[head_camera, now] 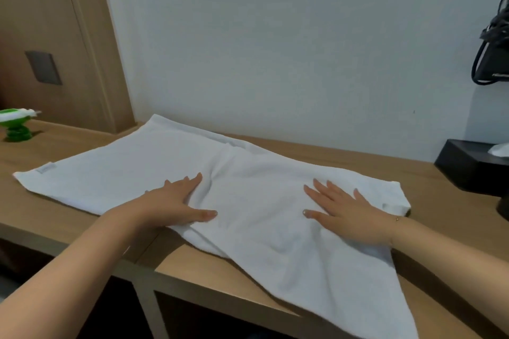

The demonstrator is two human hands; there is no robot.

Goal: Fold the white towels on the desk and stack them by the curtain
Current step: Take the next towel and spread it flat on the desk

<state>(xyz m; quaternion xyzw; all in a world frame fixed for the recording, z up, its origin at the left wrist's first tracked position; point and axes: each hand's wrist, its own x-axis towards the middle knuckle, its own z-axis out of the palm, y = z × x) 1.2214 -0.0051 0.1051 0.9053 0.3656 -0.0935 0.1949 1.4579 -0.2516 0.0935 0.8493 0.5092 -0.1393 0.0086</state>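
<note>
Both hands lie flat with straight fingers, gripping nothing: the left hand [176, 202] and right hand [347, 212] press on the middle of the white terry towel [248, 187] spread across the light wooden desk [192, 264]. Its long axis runs left to right, so each hand is nearer its own end, while the near right corner hangs over the desk's front edge, probably the part to gather first. Beyond sit a green toy [16, 125] far left and a black tissue box [473, 165] right.
</note>
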